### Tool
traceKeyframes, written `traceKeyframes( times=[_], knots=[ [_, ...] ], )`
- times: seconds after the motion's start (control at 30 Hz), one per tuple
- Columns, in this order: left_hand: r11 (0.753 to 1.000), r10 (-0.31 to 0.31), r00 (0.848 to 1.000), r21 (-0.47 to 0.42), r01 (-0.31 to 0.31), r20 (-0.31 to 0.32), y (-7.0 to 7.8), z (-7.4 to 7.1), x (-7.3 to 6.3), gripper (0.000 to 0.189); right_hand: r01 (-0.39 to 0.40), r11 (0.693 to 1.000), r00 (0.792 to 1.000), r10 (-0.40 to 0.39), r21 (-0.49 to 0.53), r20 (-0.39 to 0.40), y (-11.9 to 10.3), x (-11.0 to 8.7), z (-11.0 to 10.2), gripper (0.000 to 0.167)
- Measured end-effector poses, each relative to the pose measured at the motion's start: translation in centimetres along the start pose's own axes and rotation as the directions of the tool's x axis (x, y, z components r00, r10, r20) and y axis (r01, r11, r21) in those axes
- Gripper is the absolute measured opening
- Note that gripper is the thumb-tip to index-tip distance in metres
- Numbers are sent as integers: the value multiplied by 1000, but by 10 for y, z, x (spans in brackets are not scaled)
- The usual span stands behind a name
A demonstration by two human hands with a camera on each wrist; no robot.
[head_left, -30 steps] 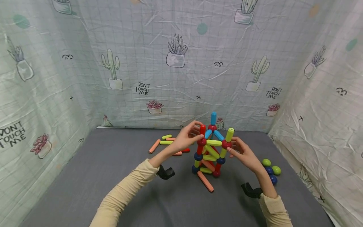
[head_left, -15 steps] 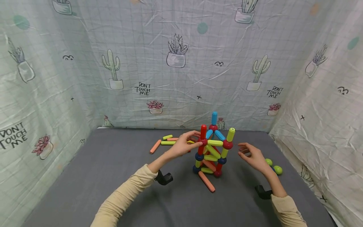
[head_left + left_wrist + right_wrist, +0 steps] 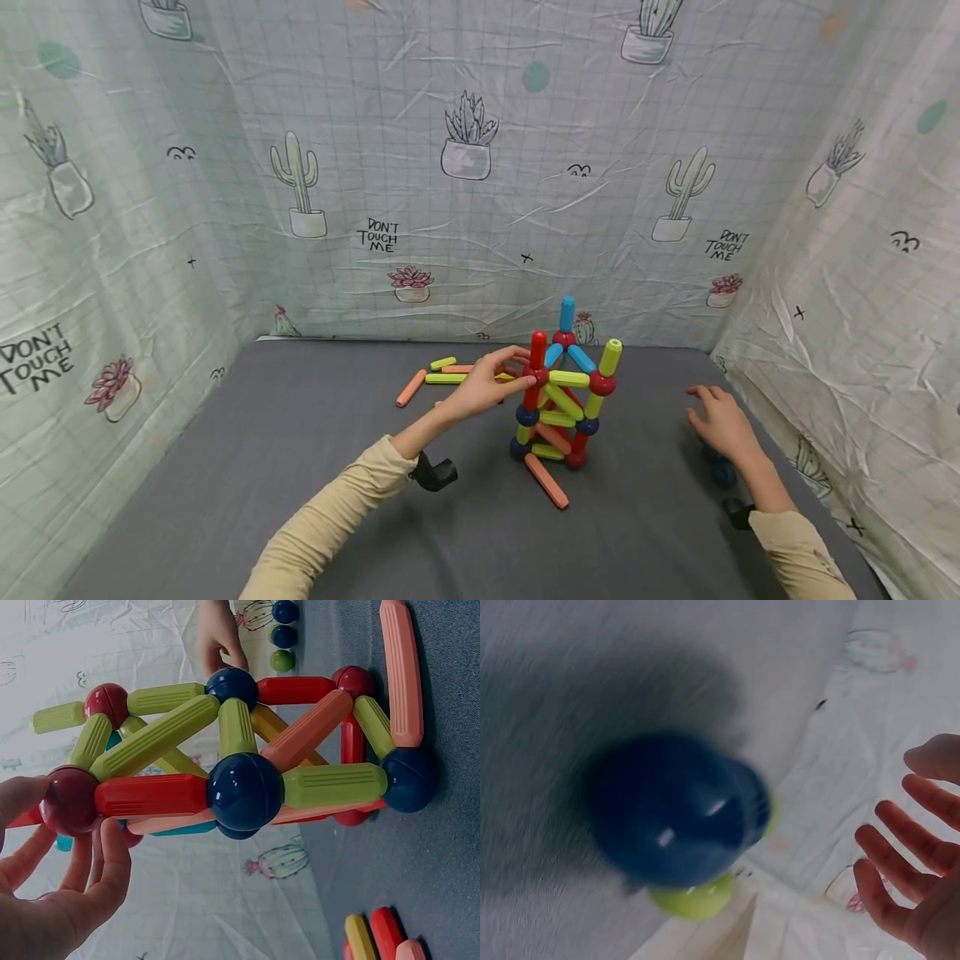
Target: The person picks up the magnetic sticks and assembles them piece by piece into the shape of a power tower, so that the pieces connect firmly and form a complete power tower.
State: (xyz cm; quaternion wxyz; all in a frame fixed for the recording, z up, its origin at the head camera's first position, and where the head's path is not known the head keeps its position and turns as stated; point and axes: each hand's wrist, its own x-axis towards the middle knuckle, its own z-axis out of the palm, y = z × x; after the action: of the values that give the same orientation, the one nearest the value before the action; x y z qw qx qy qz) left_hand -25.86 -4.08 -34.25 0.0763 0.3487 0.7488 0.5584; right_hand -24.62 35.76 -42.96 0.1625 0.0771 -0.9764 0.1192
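A tower of coloured rods [image 3: 557,418] and balls stands on the grey table, with three rods pointing up from its top. My left hand [image 3: 480,389] pinches the red ball [image 3: 69,799] at the tower's left upper corner, thumb on one side and fingers on the other. A red rod [image 3: 538,348] rises from that ball. Away to the right, my right hand [image 3: 726,427] hovers with spread fingers, holding nothing. Below it lie blue balls [image 3: 723,474], partly covered by the hand in the head view. The right wrist view has a blue ball [image 3: 664,814] and a green ball [image 3: 694,900].
Loose rods [image 3: 411,388] lie behind and left of the tower, some hidden by the left arm. One salmon rod [image 3: 547,482] extends along the table from the tower's base. A cactus-print cloth [image 3: 375,283] hangs around the table's back and sides.
My right hand has left the red ball at the tower's right corner and moved right, over the loose balls. My left hand has shifted slightly lower around its red ball.
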Motion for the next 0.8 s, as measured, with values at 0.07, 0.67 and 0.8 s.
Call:
traceKeyframes(
  times=[0.07, 0.67, 0.8],
  knots=[
    [1000, -1, 1000, 1, 1, 2, 0, 0, 0, 33, -11, 998, 1000, 12, -56, 23, 7, -2, 0, 34],
    [1000, -21, 1000, 13, 20, 11, 2, 0, 0, 34, -84, 982, 968, 121, -171, 218, 30, -8, 12, 29],
    [1000, -23, 1000, 11, 23, 9, 3, 0, 0, 34, -83, 982, 970, 119, -172, 211, 31, -6, 13, 27]
  ],
)
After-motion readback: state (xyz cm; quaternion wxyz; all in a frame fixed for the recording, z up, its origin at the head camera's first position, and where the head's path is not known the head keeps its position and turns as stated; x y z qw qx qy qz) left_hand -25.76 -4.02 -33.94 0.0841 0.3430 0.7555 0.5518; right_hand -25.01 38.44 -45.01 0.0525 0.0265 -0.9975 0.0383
